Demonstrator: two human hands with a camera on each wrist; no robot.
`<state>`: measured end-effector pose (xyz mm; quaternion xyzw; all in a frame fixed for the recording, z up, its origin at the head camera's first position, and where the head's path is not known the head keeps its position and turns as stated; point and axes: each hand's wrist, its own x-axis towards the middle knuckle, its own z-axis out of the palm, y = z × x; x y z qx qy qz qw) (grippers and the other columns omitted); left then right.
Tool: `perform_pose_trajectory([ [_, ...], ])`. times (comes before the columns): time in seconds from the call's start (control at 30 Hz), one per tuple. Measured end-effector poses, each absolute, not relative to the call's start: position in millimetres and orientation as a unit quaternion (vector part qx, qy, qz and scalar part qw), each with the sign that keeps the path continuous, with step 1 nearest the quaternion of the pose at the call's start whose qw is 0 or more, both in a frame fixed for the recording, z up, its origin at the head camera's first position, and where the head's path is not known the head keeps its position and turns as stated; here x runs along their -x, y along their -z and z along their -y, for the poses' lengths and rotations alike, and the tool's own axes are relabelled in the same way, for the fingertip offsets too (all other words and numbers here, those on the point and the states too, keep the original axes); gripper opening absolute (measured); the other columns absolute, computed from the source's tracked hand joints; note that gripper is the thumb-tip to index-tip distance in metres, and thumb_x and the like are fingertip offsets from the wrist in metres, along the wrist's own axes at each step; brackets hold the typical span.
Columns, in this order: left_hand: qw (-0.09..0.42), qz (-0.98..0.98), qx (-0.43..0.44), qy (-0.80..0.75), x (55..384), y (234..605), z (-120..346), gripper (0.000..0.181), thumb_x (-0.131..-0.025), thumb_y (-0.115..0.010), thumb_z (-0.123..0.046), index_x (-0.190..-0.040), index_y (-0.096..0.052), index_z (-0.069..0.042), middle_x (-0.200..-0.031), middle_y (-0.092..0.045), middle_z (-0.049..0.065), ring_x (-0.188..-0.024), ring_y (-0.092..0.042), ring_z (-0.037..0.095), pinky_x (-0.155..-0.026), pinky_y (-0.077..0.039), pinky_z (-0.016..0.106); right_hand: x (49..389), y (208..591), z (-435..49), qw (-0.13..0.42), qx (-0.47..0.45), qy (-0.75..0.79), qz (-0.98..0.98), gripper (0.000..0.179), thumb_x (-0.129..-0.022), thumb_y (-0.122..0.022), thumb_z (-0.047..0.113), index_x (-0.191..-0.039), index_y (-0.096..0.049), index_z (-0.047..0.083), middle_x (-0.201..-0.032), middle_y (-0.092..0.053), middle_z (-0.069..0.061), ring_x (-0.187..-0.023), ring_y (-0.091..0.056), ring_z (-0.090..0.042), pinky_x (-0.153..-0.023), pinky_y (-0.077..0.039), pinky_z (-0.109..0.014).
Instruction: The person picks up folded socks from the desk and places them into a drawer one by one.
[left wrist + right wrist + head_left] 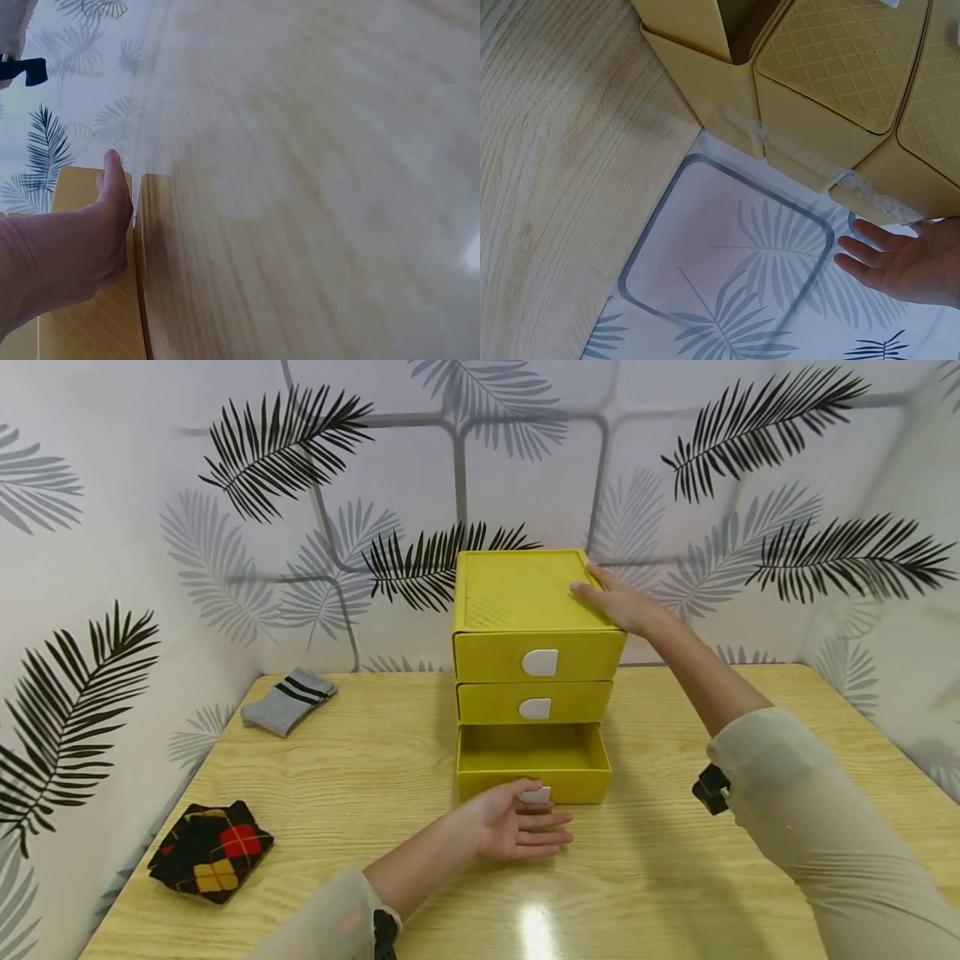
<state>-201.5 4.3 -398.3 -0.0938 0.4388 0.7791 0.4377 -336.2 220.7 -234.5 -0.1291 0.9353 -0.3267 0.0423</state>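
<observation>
A yellow three-drawer unit [525,589] stands on the table, with a white tab on each drawer front. Its bottom drawer [573,787] is pulled out, and the bare yellow inside shows; the two drawers above are closed. My left hand [517,831] is at the front of the bottom drawer, fingers extended to the right and thumb over its white tab [537,796]. In the left wrist view, that hand [94,244] overlaps the drawer front. My right hand [618,602] rests on the unit's top right edge. In the right wrist view its fingers [866,259] are extended beside the unit's side.
On the table's left side lie a folded grey sock [291,700] with black stripes and, nearer, a folded black, red and yellow argyle sock [213,850]. A leaf-patterned wall covering [405,468] rises behind the wooden table [360,777]. Clear tape [877,196] runs along the unit's side.
</observation>
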Motion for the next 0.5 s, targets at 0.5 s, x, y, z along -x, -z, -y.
perform_pose_trajectory([
  [0.5, 0.455, -0.429, 0.084, -0.776, 177.5, 398.8, 1.0, 0.054, -0.095, -0.051, -0.032, -0.129, -0.033, 0.007, -0.126, -0.05, 0.023, -0.114, -0.048, 0.04, -0.093, -0.04, 0.044, 335.5, 233.3, -218.9, 0.046, 0.12, 0.327, -0.936, 0.074, -0.097, -0.03, 0.048, -0.147, 0.003, 0.006, -0.151, 0.002, -0.018, -0.135, 0.001, -0.035, -0.106, -0.003, -0.05],
])
